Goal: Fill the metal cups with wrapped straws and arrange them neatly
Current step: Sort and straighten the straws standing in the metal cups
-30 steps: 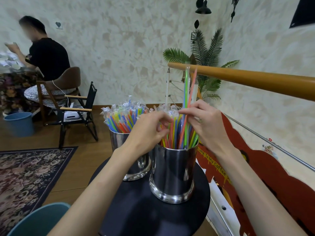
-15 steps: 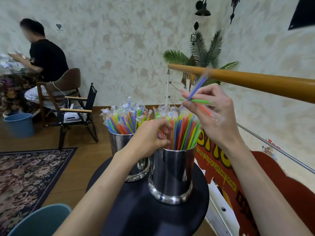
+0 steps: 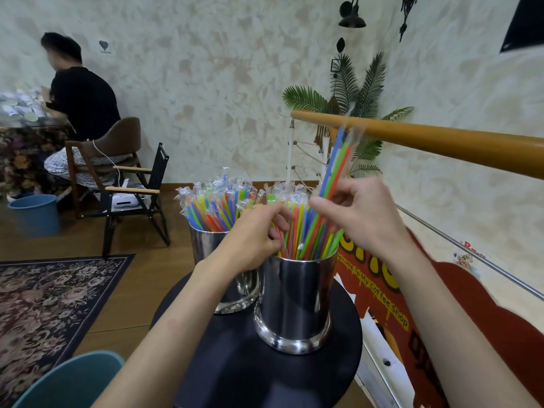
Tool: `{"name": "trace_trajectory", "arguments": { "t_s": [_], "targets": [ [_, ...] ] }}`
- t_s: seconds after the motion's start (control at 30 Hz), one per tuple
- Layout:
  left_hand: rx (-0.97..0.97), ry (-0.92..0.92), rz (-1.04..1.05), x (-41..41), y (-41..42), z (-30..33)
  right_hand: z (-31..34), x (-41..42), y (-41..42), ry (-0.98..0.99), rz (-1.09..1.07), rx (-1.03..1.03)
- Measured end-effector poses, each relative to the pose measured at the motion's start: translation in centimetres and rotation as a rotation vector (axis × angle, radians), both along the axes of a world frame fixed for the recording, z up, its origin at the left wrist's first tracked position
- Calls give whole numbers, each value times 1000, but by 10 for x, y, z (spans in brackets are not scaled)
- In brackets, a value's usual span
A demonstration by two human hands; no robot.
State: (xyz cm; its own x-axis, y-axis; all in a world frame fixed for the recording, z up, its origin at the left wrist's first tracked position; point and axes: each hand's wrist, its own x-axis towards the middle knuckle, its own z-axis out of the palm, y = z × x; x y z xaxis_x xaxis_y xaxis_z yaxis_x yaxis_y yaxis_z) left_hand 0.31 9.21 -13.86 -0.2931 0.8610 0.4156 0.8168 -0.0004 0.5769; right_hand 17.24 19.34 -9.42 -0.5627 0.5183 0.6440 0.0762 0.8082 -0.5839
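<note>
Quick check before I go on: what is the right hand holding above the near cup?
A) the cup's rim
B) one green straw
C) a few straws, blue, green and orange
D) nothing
C: the right hand pinches a few raised straws, blue, green and orange, angled up out of the near cup.

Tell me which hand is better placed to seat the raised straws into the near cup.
Right. The right hand already pinches the raised straws above the near cup. The left hand is busy, fingers curled into the straws standing at the cup's left side.
</note>
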Motion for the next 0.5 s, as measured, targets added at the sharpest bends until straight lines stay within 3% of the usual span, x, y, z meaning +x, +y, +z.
{"name": "trace_trajectory", "arguments": {
  "t_s": [0.13,0.23,0.3,0.5],
  "targets": [
    [-8,-30,-17,3,-2,5,-22,-19,-1,-257,-28,-3],
    [78,-253,-77,7,-5,14,-33,-29,-2,-453,-66,32],
    [142,-348,-98,10,-7,20,-36,-32,-3,-482,-89,20],
    [327,-158,100,20,1,16,-35,-32,-5,-514,-113,55]
  ]
}}
